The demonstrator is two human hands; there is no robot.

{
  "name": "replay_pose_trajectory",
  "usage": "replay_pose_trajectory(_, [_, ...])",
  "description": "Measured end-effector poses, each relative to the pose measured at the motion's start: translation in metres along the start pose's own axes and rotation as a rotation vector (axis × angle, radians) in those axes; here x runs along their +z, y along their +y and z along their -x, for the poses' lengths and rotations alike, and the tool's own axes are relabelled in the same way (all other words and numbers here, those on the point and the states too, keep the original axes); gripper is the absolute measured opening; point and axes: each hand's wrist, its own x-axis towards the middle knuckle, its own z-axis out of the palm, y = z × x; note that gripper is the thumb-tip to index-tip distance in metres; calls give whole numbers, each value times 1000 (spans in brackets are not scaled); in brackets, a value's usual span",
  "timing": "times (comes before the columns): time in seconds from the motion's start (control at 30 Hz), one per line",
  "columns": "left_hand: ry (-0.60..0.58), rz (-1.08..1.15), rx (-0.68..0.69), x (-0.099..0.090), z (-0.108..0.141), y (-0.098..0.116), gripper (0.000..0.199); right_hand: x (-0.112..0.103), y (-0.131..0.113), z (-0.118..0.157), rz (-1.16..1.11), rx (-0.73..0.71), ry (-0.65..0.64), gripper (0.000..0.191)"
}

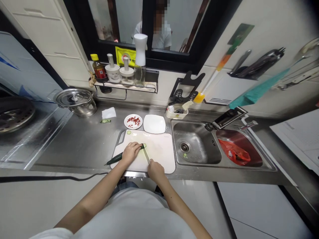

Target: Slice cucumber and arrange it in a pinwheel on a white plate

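Observation:
A dark green cucumber [115,159] lies slantwise across the left part of the white cutting board [164,152]. My left hand [131,152] presses on it near its right end, fingers closed over it. My right hand [156,170] is wrapped round the handle of a knife [146,154], whose blade meets the cucumber's cut end. One pale slice [145,145] is beside the blade, and another round slice [129,132] rests at the board's upper left. Behind the board are a plate of red pieces [130,126] and a bare white square plate [154,123].
A lidded steel pot [84,108] stands at the back left, near a white tissue [109,112] and green scraps. To the right is a double sink [199,159] with a red bag [234,152]. A condiment rack [124,87] hangs behind.

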Motion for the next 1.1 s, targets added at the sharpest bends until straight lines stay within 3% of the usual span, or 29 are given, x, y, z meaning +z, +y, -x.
replay_pose_trajectory(0.27, [-9,18,-34,-1,-1,0,25,12,15,14,-29,-6,16,31])
replay_pose_trajectory(0.7, [-17,-1,-55,-1,-2,2,24,8,22,32,-13,20,-45,33])
replay_pose_trajectory(0.9, [-17,-27,-95,-3,-1,7,24,4,36,32,-135,-9,23,30])
replay_pose_trajectory(1.1, [-48,-77,-116,-5,-9,17,29,-4,48,26,-190,88,83,31])
